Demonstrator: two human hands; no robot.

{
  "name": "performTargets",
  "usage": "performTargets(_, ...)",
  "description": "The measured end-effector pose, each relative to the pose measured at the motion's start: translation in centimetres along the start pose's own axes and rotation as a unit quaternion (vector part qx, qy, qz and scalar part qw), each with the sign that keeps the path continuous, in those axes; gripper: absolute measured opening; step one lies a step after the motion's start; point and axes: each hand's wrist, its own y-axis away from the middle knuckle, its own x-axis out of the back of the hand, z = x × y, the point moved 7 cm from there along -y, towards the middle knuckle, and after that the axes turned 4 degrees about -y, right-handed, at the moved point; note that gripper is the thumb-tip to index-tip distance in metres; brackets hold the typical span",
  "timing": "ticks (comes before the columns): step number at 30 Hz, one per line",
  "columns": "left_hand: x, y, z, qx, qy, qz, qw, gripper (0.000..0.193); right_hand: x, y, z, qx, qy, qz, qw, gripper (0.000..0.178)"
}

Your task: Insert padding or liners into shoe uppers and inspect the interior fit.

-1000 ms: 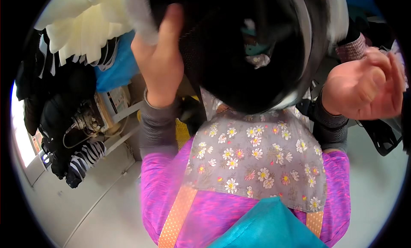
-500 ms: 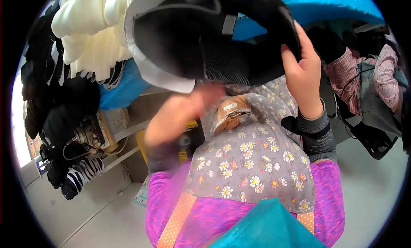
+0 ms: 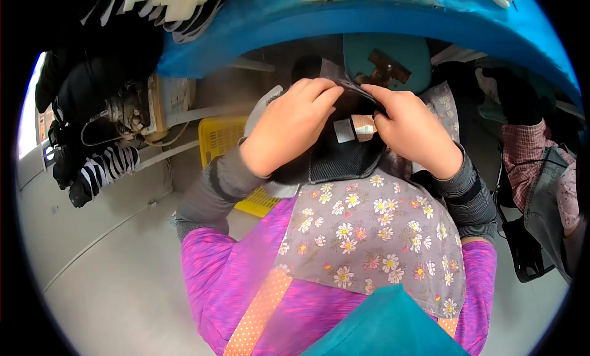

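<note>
Evidently, the black fabric piece sits between both hands, which pinch its edge.

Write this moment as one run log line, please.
left hand: pinching black mesh fabric piece; right hand: pinching same piece; yellow perforated plastic basket: partly hidden

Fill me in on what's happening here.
The person's left grip and right grip pinch the upper edge of a black, mesh-panelled fabric piece. It is held before the grey, daisy-print cloth apron they wear. A yellow, perforated plastic basket sits partly hidden behind the dark grey, fabric left sleeve.
</note>
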Motion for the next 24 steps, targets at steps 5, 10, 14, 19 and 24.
performTargets(5,-1.8,0.4,-1.2,0.042,-0.015,0.026,0.999,0.018,-0.6,-0.3,1.2,0.01,0.002,0.022,1.0,0.035)
performTargets(10,-3.5,0.4,0.1,-0.03,-0.017,0.002,0.999,0.014,-0.5,-0.5,1.7,-0.03,0.034,-0.001,0.999,0.034)
performTargets(14,-5.0,0.8,3.7,-0.146,0.036,-0.021,0.988,0.014,-0.2,-1.5,3.6,-0.024,-0.02,-0.033,0.999,0.035)
performTargets(19,-5.7,0.2,2.5,-0.065,0.111,-0.035,0.991,0.016,-0.1,-1.2,4.7,-0.032,-0.035,-0.067,0.997,0.036)
performTargets(24,-5.6,-0.1,-0.4,0.137,0.11,-0.047,0.983,0.024,0.7,-1.3,3.6,-0.005,-0.012,-0.078,0.997,0.038)
